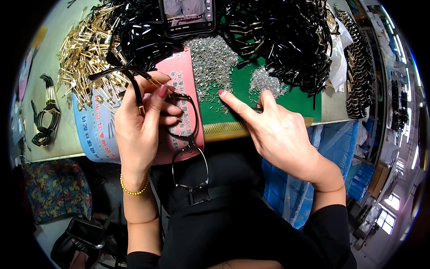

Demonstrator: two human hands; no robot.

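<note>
Beyond the left hand (142,105) lie gold-toned metal pieces (85,58), heaped; beyond the right hand (280,132), black eyeglass parts (291,40). Left hand pinches a black eyeglass frame (195,116); right index extends to small silver screws (212,62), other fingers curled, contents unclear.

Chinese txt (179,77) on pink/blue sheet (188,67); phone scrn (188,10) txt too tiny.

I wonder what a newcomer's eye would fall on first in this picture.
Probably the glittering heap of tiny silver screw-like pieces at top centre, where the right hand points. Glossy black eyeglass parts piled at upper right and slim gold parts at upper left also stand out. Left of centre, the left hand holds a dark eyeglass frame.
</note>
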